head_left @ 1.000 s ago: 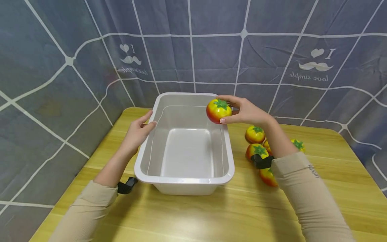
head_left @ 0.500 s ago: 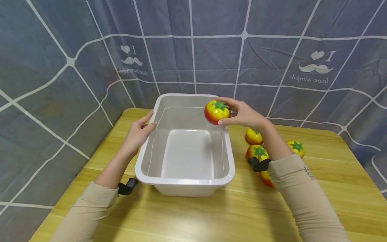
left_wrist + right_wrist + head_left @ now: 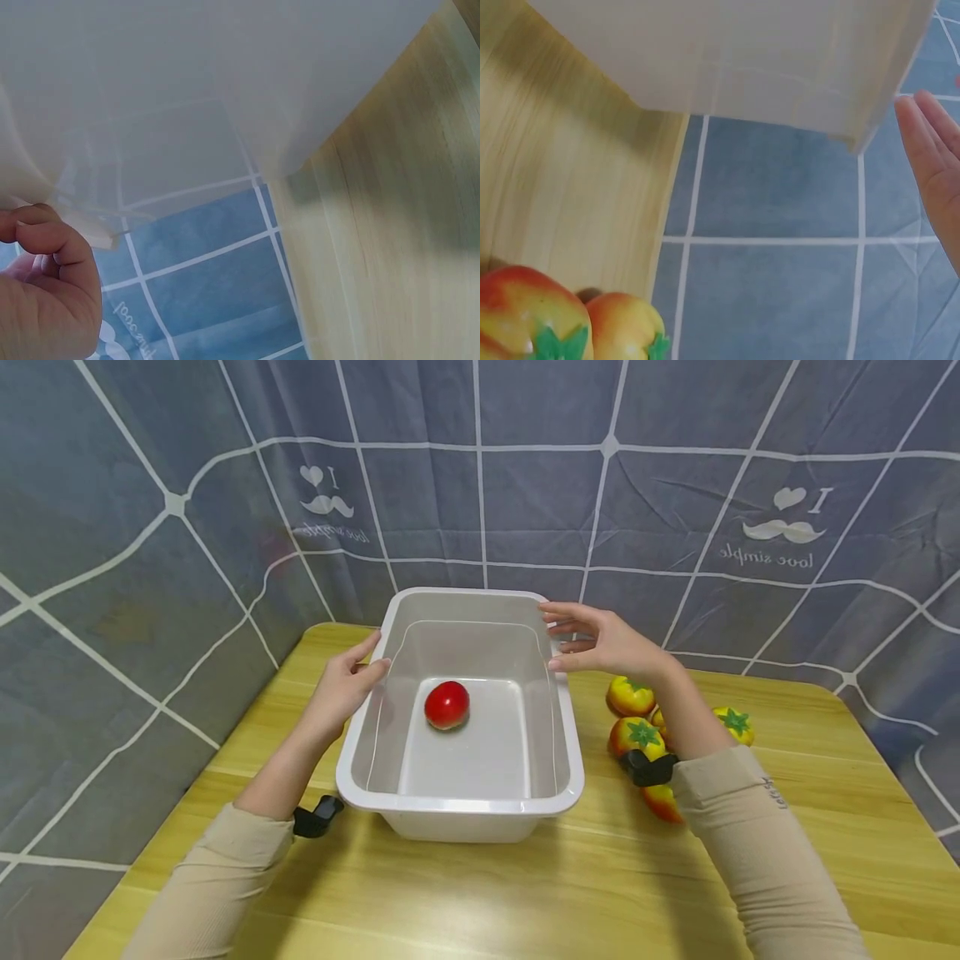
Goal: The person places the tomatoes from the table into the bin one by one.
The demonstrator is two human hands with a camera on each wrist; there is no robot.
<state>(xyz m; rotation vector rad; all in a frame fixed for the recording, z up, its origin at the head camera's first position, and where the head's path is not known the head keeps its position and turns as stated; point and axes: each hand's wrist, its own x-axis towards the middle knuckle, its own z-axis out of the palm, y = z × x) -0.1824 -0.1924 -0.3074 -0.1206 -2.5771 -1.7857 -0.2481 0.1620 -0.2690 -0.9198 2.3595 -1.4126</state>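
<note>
A grey-white plastic basin (image 3: 459, 806) stands on the table. Inside it, on the floor left of centre, lies a tomato (image 3: 447, 705) with its red underside showing; its leafy top is hidden. My left hand (image 3: 342, 693) pinches the basin's left rim, thumb on top; the left wrist view shows its fingers (image 3: 56, 240) curled at the rim. Beside the right rim my right hand (image 3: 607, 643) hovers with fingers spread apart and nothing between them. Right of the basin sit several yellow-red tomatoes (image 3: 637, 737) with green star-shaped leaves, partly hidden by my right forearm.
The wooden table (image 3: 480, 902) carries everything. Behind it and along the left hangs a blue-grey curtain (image 3: 540, 510) with white lines. The basin's walls rise above the tomatoes beside it. A black strap (image 3: 648, 768) circles my right wrist.
My right hand has let go of the tomato it held above the basin's right rim. That tomato now lies on the basin floor, red side showing. The left hand keeps its place.
</note>
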